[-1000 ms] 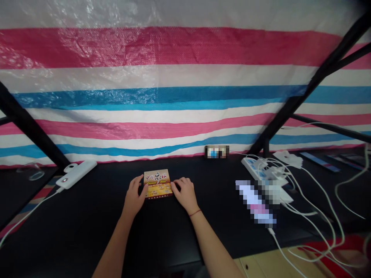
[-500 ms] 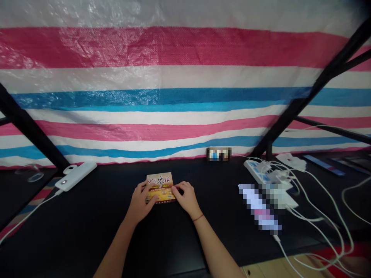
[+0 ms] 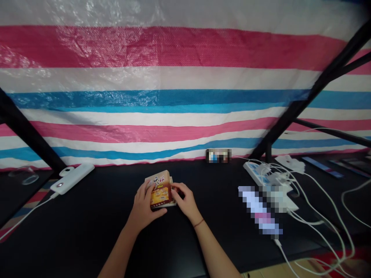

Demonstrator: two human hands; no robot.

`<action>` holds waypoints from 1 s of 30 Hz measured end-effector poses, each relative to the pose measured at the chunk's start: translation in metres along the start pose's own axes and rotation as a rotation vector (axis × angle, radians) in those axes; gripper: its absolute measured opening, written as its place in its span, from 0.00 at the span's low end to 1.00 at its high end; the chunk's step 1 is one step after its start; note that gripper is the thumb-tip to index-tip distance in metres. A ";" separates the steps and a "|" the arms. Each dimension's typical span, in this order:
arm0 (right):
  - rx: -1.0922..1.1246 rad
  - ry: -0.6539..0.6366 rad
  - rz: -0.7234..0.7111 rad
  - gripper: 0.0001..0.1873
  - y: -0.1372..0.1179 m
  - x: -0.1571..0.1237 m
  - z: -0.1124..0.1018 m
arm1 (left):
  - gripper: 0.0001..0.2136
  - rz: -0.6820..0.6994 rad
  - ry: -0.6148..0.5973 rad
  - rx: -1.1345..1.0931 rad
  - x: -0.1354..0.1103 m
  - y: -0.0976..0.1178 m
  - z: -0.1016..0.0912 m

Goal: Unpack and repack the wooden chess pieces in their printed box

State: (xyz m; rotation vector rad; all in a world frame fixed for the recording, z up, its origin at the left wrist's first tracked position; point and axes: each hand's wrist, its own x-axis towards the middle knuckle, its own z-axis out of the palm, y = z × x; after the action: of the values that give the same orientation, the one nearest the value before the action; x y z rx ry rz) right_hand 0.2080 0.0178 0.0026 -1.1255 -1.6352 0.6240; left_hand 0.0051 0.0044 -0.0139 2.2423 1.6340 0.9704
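Observation:
A small Chinese chess box lies on the black table. Its printed lid (image 3: 161, 190), tan above and yellow-brown below, sits tilted and shifted left. Along the right side and the near edge, a strip of the box base (image 3: 173, 202) shows from under it. My left hand (image 3: 144, 204) grips the lid, fingers over its left side and thumb at the near edge. At the right side my right hand (image 3: 186, 199) pinches the edge of the base with thumb and forefinger. The inside of the box is hidden.
To the right lie a pixelated phone-like item (image 3: 259, 210), a white power strip (image 3: 253, 173) and tangled white cables (image 3: 333, 208). At left are a white power bank-like device (image 3: 74, 178) and a clear glass (image 3: 30, 178). A small blurred box (image 3: 218, 155) stands by the striped sheet (image 3: 174, 77).
The lid has come up and turned, sliding left off the base, whose right edge now shows. My left hand has moved with it; my right hand has stayed near the right side.

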 end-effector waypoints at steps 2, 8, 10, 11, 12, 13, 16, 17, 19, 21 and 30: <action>-0.007 -0.017 -0.019 0.12 -0.003 0.001 -0.001 | 0.36 0.014 0.020 -0.043 0.002 0.001 0.001; -0.091 -0.042 0.010 0.12 -0.001 0.003 -0.003 | 0.30 -0.274 0.217 -0.250 0.007 0.006 -0.013; -0.103 -0.031 0.021 0.12 0.002 0.003 -0.003 | 0.32 -0.401 0.305 -0.281 0.007 0.004 -0.019; -0.108 -0.026 0.025 0.12 0.003 0.003 -0.003 | 0.34 -0.445 0.347 -0.293 0.007 0.002 -0.021; -0.114 -0.023 0.028 0.12 0.003 0.003 -0.002 | 0.36 -0.478 0.387 -0.303 0.007 -0.001 -0.022; -0.119 -0.021 0.030 0.11 0.004 0.003 -0.002 | 0.38 -0.501 0.428 -0.311 0.007 -0.005 -0.023; -0.128 -0.016 0.038 0.11 0.004 0.003 -0.002 | 0.41 -0.521 0.540 -0.303 0.007 -0.016 -0.026; -0.128 -0.013 0.042 0.11 0.005 0.003 -0.002 | 0.41 -0.515 0.565 -0.287 0.007 -0.018 -0.027; -0.127 -0.010 0.055 0.11 0.006 0.003 -0.001 | 0.41 -0.490 0.591 -0.218 0.008 -0.018 -0.029; -0.122 -0.013 0.073 0.11 0.007 0.003 -0.001 | 0.39 -0.485 0.609 -0.068 0.008 -0.014 -0.032; -0.102 0.004 0.153 0.12 0.010 0.003 0.000 | 0.19 -0.293 0.449 0.400 0.003 0.005 -0.021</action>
State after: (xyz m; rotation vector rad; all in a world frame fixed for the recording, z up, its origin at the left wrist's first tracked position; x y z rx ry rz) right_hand 0.2113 0.0249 -0.0046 -1.3355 -1.6023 0.6413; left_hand -0.0033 0.0004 0.0061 2.0043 2.4616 1.2147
